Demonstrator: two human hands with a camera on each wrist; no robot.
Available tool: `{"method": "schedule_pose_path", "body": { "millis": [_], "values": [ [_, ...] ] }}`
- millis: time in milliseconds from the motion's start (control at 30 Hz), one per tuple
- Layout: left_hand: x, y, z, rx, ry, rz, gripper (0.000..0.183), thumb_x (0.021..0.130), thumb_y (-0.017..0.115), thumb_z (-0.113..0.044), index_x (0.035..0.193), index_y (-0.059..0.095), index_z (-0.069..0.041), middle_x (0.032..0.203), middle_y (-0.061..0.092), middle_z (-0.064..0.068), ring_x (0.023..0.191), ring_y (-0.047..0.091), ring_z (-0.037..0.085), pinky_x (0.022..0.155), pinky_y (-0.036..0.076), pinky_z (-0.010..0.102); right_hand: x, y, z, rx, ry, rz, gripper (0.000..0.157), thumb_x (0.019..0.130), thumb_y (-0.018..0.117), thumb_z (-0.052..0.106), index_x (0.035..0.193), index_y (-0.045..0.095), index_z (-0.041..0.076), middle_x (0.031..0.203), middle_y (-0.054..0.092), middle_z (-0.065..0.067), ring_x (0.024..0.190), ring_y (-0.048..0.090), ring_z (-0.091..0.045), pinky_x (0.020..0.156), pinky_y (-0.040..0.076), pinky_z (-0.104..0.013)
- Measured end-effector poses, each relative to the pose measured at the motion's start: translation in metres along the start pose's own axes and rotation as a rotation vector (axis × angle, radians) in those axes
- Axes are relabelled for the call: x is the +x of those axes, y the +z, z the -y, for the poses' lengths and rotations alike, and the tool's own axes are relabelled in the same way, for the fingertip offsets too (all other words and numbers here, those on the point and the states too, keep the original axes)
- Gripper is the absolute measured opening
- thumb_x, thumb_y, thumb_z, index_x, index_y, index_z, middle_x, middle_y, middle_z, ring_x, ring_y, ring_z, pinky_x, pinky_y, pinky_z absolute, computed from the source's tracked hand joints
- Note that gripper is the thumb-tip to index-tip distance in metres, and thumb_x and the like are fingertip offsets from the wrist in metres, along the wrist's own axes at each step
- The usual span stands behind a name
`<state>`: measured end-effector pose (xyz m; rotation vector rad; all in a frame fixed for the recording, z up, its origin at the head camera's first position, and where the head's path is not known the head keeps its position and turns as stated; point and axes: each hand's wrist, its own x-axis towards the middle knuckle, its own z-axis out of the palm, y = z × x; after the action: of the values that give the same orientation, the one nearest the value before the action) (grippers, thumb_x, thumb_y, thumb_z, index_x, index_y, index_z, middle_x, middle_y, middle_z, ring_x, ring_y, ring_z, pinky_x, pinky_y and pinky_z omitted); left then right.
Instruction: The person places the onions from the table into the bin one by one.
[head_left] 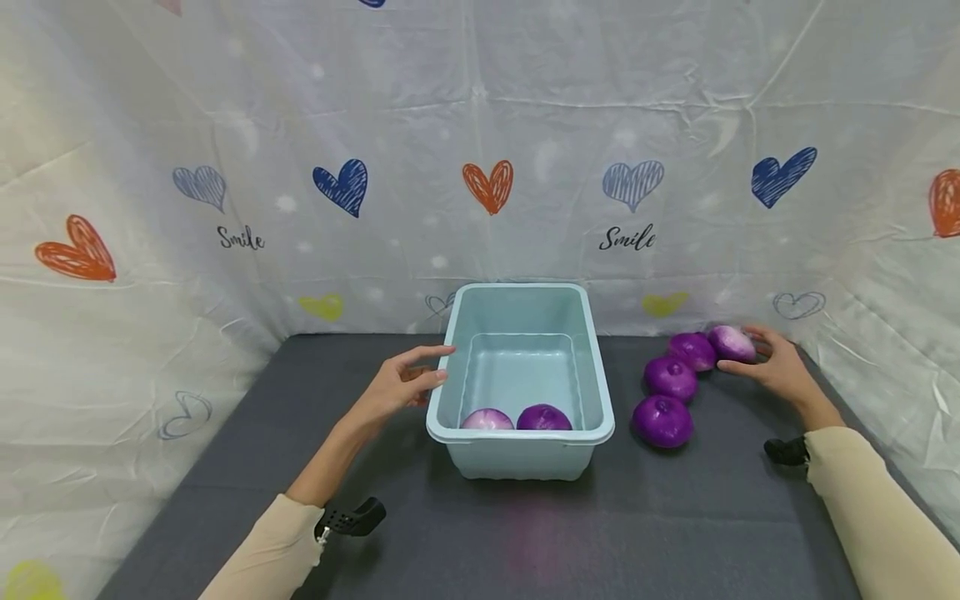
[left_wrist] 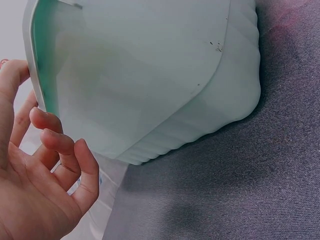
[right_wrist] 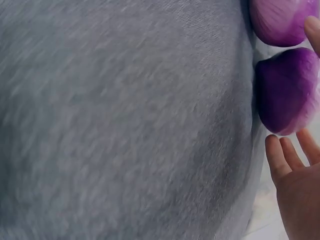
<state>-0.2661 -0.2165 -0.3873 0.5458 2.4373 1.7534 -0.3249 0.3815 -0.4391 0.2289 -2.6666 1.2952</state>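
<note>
In the head view, my left hand (head_left: 397, 386) is at the left rim of a light blue plastic tub (head_left: 525, 461), its index fingertip and thumb at the edge. From the left wrist, the other fingers (left_wrist: 87, 167) bend loosely beside the tub wall. Two red onions (head_left: 544, 417) sit inside at the near end. At the far right, my right hand (head_left: 780, 371) reaches around a pale purple onion (head_left: 731, 343), thumb in front and fingers behind. In the right wrist view, the fingertips (right_wrist: 272, 145) are right at an onion (right_wrist: 287, 92), and the thumb is spread apart from them.
More red onions (head_left: 663, 421) stand in a slanting row right of the tub, leading back to the pale one. A dark grey cloth (head_left: 337, 467) covers the table. Behind it hangs a white curtain (head_left: 405, 108) with printed hearts.
</note>
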Motion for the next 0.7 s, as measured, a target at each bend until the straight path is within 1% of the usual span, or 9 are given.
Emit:
{"method": "schedule_pose_path", "body": {
  "millis": [133, 200, 333, 367, 433, 533, 600, 633, 700],
  "values": [
    [0.001, 0.000, 0.000, 0.003, -0.005, 0.000, 0.046, 0.101, 0.068, -0.024, 0.145, 0.059, -0.017, 0.107, 0.069, 0.015, 0.077, 0.059, 0.025, 0.077, 0.053, 0.045, 0.003, 0.002, 0.000, 0.009, -0.009, -0.006, 0.085, 0.090, 0.081, 0.021, 0.151, 0.032, -0.012, 0.147, 0.031, -0.043, 0.131, 0.033, -0.062, 0.099, 0.032, -0.070],
    [0.001, 0.001, 0.000, -0.001, -0.005, 0.000, 0.046, 0.101, 0.068, -0.023, 0.145, 0.059, -0.017, 0.104, 0.069, 0.016, 0.074, 0.057, 0.025, 0.077, 0.052, 0.047, 0.006, 0.003, -0.002, 0.005, -0.014, -0.012, 0.081, 0.090, 0.082, 0.020, 0.148, 0.036, -0.011, 0.147, 0.033, -0.042, 0.131, 0.034, -0.062, 0.099, 0.032, -0.069],
    [0.000, 0.000, 0.000, -0.002, -0.004, -0.001, 0.046, 0.101, 0.068, -0.024, 0.145, 0.059, -0.017, 0.105, 0.069, 0.016, 0.076, 0.058, 0.025, 0.079, 0.052, 0.049, 0.010, 0.004, -0.003, -0.036, -0.035, -0.039, 0.071, 0.091, 0.080, 0.016, 0.144, 0.042, -0.011, 0.142, 0.038, -0.044, 0.126, 0.042, -0.061, 0.095, 0.039, -0.064],
    [0.000, 0.001, 0.000, -0.002, -0.005, 0.000, 0.046, 0.101, 0.068, -0.024, 0.145, 0.059, -0.017, 0.106, 0.069, 0.016, 0.078, 0.059, 0.025, 0.080, 0.052, 0.050, 0.010, 0.004, -0.003, -0.046, -0.039, -0.046, 0.068, 0.091, 0.080, 0.016, 0.143, 0.044, -0.010, 0.141, 0.039, -0.044, 0.125, 0.044, -0.060, 0.093, 0.042, -0.059],
    [0.000, 0.001, 0.000, -0.002, -0.007, -0.001, 0.046, 0.100, 0.068, -0.025, 0.145, 0.059, -0.017, 0.108, 0.070, 0.016, 0.082, 0.062, 0.024, 0.081, 0.052, 0.052, 0.011, 0.004, -0.003, -0.067, -0.048, -0.059, 0.064, 0.092, 0.079, 0.016, 0.142, 0.047, -0.009, 0.138, 0.042, -0.045, 0.120, 0.050, -0.059, 0.088, 0.048, -0.045],
    [0.000, 0.001, -0.001, -0.004, -0.011, -0.005, 0.047, 0.100, 0.069, -0.025, 0.145, 0.059, -0.016, 0.113, 0.070, 0.016, 0.090, 0.065, 0.025, 0.084, 0.051, 0.055, 0.011, 0.004, -0.002, -0.081, -0.050, -0.067, 0.060, 0.093, 0.079, 0.018, 0.140, 0.051, -0.007, 0.135, 0.045, -0.044, 0.115, 0.054, -0.057, 0.076, 0.044, -0.024],
    [0.000, 0.001, -0.001, -0.001, -0.012, -0.007, 0.047, 0.100, 0.069, -0.025, 0.145, 0.059, -0.016, 0.114, 0.069, 0.016, 0.091, 0.065, 0.026, 0.083, 0.052, 0.054, 0.010, 0.004, -0.002, -0.079, -0.050, -0.072, 0.060, 0.093, 0.079, 0.019, 0.139, 0.052, -0.006, 0.135, 0.045, -0.043, 0.114, 0.056, -0.057, 0.072, 0.040, -0.017],
    [0.000, 0.001, -0.001, 0.000, -0.012, -0.006, 0.047, 0.100, 0.069, -0.025, 0.145, 0.059, -0.016, 0.114, 0.069, 0.016, 0.092, 0.065, 0.026, 0.083, 0.052, 0.054, 0.009, 0.004, -0.002, -0.074, -0.049, -0.073, 0.060, 0.093, 0.079, 0.019, 0.139, 0.052, -0.006, 0.135, 0.046, -0.043, 0.113, 0.056, -0.057, 0.071, 0.040, -0.016],
    [0.000, 0.001, -0.001, 0.003, -0.010, -0.006, 0.046, 0.100, 0.069, -0.025, 0.145, 0.059, -0.017, 0.114, 0.069, 0.016, 0.090, 0.064, 0.025, 0.081, 0.053, 0.048, 0.007, 0.004, -0.002, -0.061, -0.047, -0.077, 0.060, 0.093, 0.078, 0.020, 0.139, 0.052, -0.006, 0.135, 0.046, -0.042, 0.113, 0.056, -0.057, 0.070, 0.039, -0.013]
  ]
}}
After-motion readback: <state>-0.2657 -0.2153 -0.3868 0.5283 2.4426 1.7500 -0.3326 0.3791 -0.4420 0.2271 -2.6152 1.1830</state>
